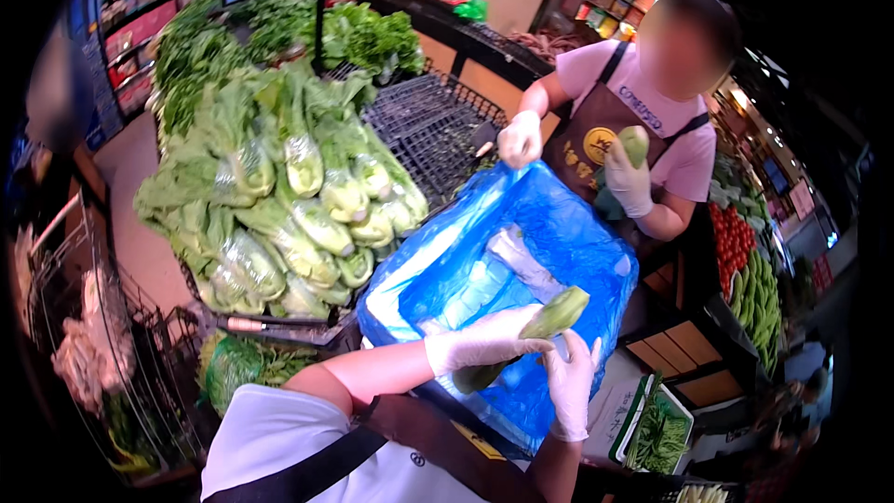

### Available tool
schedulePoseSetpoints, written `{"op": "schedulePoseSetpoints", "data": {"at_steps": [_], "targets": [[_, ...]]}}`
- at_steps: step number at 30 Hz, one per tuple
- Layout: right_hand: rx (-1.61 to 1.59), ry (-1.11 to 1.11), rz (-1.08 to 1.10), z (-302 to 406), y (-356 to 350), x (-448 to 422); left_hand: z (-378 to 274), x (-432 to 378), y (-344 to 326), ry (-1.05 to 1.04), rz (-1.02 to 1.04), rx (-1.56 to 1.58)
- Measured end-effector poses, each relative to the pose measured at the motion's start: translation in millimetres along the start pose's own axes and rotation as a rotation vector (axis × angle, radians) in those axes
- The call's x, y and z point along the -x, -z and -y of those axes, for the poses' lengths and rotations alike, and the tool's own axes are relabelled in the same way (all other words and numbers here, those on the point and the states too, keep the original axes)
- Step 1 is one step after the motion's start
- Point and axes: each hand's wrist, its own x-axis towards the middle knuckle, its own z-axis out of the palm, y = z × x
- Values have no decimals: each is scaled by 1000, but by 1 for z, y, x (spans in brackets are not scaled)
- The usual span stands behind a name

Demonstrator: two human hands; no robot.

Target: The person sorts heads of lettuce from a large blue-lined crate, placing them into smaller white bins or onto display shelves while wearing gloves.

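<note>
My left hand (499, 337), in a white glove, is wrapped around a pale green vegetable (559, 311). The vegetable's blunt end points up and away, and its darker green part (480, 376) shows below my hand. My right hand (571, 378), also gloved, is close beside that end with its fingers bent; whether it grips a part of the vegetable cannot be made out. Both hands are over the near side of a container lined with a blue plastic bag (412, 279). Inside the liner lies a crumpled whitish wrapping (524, 262).
Across the container stands an apron-wearing co-worker, whose gloved hand (627, 185) holds a similar green vegetable (634, 145). Film-wrapped leafy heads (307, 237) are piled at left, beside black crates (426, 122). A handled tool (244, 323) lies at the display's front edge. A wire cart (87, 335) stands far left.
</note>
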Motion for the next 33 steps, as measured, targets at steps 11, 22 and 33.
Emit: {"op": "schedulePoseSetpoints", "data": {"at_steps": [11,22,33], "targets": [[100,169,1,18,-37,-44,-31,26,18,250,-174,-248],[-285,-113,217,0,-21,-30,-116,144,148,-82,-342,-1311],[-334,-245,292,-11,-21,-1,17,277,265,540,-84,-1492]]}}
